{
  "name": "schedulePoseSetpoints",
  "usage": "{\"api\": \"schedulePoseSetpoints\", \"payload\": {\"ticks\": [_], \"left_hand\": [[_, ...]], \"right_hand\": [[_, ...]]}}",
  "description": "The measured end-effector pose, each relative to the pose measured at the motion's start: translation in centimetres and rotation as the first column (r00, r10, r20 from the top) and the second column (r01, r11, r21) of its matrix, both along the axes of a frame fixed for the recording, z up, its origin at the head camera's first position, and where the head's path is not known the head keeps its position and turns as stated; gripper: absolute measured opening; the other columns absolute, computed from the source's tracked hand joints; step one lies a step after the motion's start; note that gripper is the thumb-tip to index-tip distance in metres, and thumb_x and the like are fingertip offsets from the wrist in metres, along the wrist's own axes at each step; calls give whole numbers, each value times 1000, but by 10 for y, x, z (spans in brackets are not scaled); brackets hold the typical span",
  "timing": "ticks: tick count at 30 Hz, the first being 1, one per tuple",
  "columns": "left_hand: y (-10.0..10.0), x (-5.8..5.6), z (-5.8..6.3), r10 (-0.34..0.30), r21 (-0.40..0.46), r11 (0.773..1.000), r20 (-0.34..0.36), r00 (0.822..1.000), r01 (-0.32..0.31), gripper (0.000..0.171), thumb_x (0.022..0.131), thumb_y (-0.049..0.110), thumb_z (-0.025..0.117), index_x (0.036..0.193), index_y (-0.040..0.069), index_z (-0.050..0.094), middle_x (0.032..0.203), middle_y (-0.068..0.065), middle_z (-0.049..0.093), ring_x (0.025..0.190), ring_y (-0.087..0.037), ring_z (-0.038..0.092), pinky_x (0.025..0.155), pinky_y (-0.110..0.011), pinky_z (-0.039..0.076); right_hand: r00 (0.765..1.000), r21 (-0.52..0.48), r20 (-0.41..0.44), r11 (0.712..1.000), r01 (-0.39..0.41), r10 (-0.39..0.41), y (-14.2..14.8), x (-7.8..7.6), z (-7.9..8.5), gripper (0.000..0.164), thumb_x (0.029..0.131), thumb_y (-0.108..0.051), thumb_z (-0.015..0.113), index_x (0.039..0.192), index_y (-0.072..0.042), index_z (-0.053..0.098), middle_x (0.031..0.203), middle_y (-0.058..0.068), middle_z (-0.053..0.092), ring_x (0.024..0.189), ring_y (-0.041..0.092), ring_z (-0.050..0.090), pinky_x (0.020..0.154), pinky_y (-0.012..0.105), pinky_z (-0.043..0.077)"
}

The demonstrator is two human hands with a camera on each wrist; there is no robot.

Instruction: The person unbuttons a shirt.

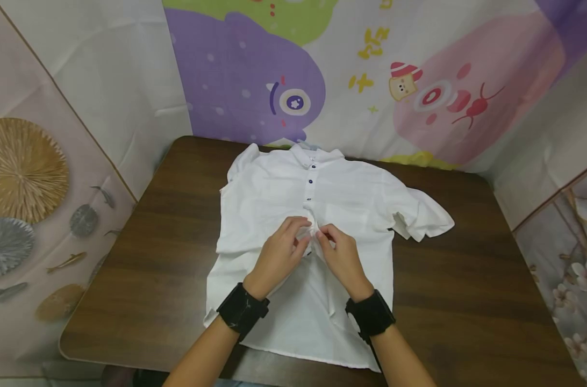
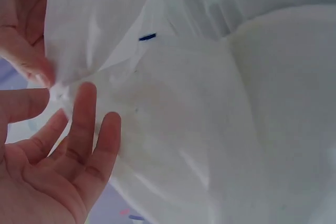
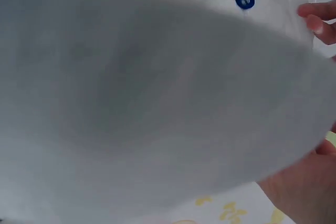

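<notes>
A white short-sleeved shirt [image 1: 259,199] lies front up, its collar at the far side. Dark buttons [image 1: 310,181] run down its upper front; lower down, the front edges part. My left hand [image 1: 279,252] pinches the fabric at the middle of the front with thumb and forefinger, the other fingers spread in the left wrist view. Close beside it, my right hand [image 1: 342,258] pinches the other edge. A blue button [image 2: 147,37] shows edge-on in the left wrist view, and another view of a blue button [image 3: 244,0] appears in the right wrist view. Raised cloth partly hides my right hand there.
The shirt rests on a dark brown wooden table [image 1: 458,290] with rounded corners. One sleeve [image 1: 426,215] stretches out to the right; the left one is bunched. Printed cloth [image 1: 245,70] hangs behind the table, with further patterned hangings on both sides. Each wrist wears a black band [image 1: 242,309].
</notes>
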State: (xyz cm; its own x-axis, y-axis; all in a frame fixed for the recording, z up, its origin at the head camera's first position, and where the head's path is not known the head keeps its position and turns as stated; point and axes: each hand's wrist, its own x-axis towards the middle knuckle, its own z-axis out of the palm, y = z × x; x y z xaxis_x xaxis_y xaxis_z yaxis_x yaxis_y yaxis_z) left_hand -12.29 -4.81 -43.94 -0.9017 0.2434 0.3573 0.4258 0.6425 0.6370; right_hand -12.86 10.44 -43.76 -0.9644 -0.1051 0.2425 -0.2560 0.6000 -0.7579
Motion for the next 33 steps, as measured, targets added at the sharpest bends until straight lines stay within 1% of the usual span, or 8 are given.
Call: {"api": "schedulePoseSetpoints", "payload": {"ticks": [6, 11, 14, 17, 22, 25, 28, 33], "left_hand": [[5, -7, -1, -18, 78, 997, 91, 996, 11, 27, 95, 24, 52, 116, 7, 58, 102, -6, 61, 73, -13, 56, 64, -24, 47], [8, -10, -1, -2, 147, 989, 127, 992, -17, 19, 93, 21, 56, 104, 6, 60, 97, -7, 59, 81, -17, 59, 73, -29, 50], [10, -10, -1, 15, 168, 985, 116, 993, -35, 15, 91, 20, 60, 98, 6, 60, 91, -7, 57, 80, -17, 58, 71, -27, 49], [12, -9, -1, 29, 162, 986, 84, 996, -42, 13, 90, 18, 61, 94, 6, 60, 84, -5, 55, 74, -16, 55, 65, -23, 46], [16, -8, 1, 44, 143, 989, 6, 999, -44, 12, 88, 16, 63, 91, 4, 60, 79, -5, 52, 68, -17, 53, 60, -21, 43], [17, -7, 2, 58, 135, 989, -16, 998, -56, 14, 87, 17, 65, 91, 4, 60, 79, -5, 52, 68, -17, 52, 60, -22, 43], [18, -7, 2, 67, 127, 990, -20, 998, -64, 16, 87, 18, 65, 92, 4, 60, 80, -5, 53, 68, -16, 52, 60, -22, 43], [18, -5, 3, 85, 124, 989, -15, 996, -83, 18, 88, 21, 64, 94, 4, 60, 81, -5, 53, 68, -13, 50, 60, -22, 42]], "right_hand": [[998, -29, -49, 999, -34, 33, 1, 1, 3, 13, 92, -15, 57, 92, -4, 65, 93, 10, 70, 95, 27, 65, 86, 42, 50], [1000, -77, 9, 997, -30, 30, 2, 1, 3, 15, 93, -16, 56, 95, -5, 66, 97, 9, 69, 97, 25, 65, 87, 42, 50], [998, -102, 62, 995, -5, 11, 2, 1, 1, 16, 92, -17, 57, 97, -4, 64, 100, 10, 68, 98, 26, 64, 87, 42, 50], [996, -119, 91, 993, 25, -14, 0, 1, 3, 20, 92, -20, 59, 99, -2, 62, 100, 12, 68, 98, 28, 64, 87, 42, 49], [997, -107, 23, 991, 76, -74, -3, 1, 7, 19, 90, -17, 61, 95, 0, 64, 94, 15, 70, 90, 29, 67, 80, 42, 52], [995, -123, -23, 988, 92, -96, -2, -1, 9, 15, 88, -13, 63, 89, 2, 67, 89, 15, 70, 83, 28, 68, 75, 40, 53], [994, -158, -18, 982, 101, -105, -1, -1, 10, 13, 87, -11, 64, 86, 2, 68, 87, 15, 70, 80, 26, 68, 72, 33, 53], [993, -220, 30, 968, 120, -116, -1, -2, 12, 13, 86, -11, 65, 87, 1, 69, 86, 15, 70, 78, 21, 67, 69, 20, 49]]}}
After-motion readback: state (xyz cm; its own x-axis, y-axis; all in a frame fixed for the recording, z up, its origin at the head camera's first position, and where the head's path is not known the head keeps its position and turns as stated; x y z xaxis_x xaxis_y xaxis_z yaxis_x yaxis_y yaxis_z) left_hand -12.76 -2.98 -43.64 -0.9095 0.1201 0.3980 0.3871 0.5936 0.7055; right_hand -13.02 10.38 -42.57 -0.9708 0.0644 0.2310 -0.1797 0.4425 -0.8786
